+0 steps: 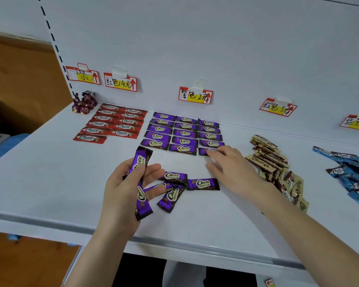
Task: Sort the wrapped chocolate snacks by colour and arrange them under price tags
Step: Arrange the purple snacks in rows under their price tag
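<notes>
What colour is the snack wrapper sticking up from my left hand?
Purple; the snack in the left hand shows best in the head view.

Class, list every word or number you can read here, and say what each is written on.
"Choco": red wrappers, purple wrappers, beige wrappers.
"10元": leftmost price tag.
"红色4元": second tag.
"紫色2元": third tag.
Fourth tag: handwriting unclear.
Fifth tag: cut off by the frame.
Blue wrappers and small print under "Choco": too blurred.
</notes>
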